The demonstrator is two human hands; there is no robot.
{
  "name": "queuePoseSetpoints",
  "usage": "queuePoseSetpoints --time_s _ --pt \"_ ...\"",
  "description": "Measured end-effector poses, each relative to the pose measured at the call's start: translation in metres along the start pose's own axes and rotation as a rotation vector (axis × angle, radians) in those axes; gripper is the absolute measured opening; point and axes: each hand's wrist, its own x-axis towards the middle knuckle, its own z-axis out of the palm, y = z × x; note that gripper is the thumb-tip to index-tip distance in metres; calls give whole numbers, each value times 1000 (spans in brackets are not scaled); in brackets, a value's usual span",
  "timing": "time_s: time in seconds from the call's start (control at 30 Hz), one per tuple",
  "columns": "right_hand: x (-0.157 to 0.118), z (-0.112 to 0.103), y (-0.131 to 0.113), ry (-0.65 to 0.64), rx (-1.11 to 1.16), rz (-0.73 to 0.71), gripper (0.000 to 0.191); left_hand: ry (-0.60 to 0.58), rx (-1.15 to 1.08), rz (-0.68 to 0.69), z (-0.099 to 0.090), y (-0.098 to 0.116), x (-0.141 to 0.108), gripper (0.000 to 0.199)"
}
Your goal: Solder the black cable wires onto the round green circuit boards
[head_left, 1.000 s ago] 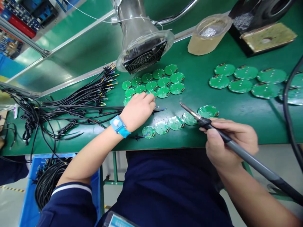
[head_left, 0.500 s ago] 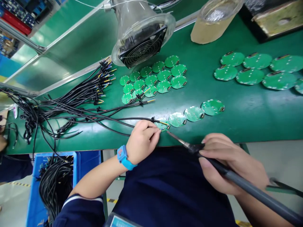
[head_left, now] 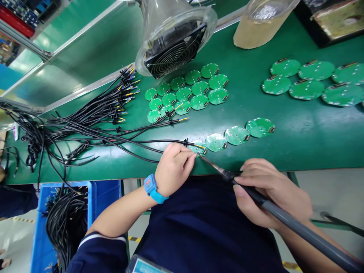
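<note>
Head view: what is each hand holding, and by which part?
Right hand: the soldering iron, by its black grip behind the metal barrel. Left hand: fingertips at a round green circuit board; whether they pinch a wire or the board cannot be told.

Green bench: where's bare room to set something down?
Bare: bench right of near board row, in front of right-hand boards; also between those and middle boards. Crowded: left side under black cables, around left hand and soldering iron.

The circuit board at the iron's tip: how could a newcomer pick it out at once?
On the green workbench, find the row of four round boards along the near edge. The circuit board is the leftmost, partly hidden by the left hand. Only it has the soldering iron tip at it.
</note>
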Motion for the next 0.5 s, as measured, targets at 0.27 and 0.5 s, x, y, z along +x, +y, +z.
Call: queuePoseSetpoints --time_s 0.27,0.5 --pt "0 -3 -1 -4 -23 -16 23 9 38 18 2 1 0 11" --pt "5 -3 -3 15 -45 -6 22 5 20 4 2 0 0 12"
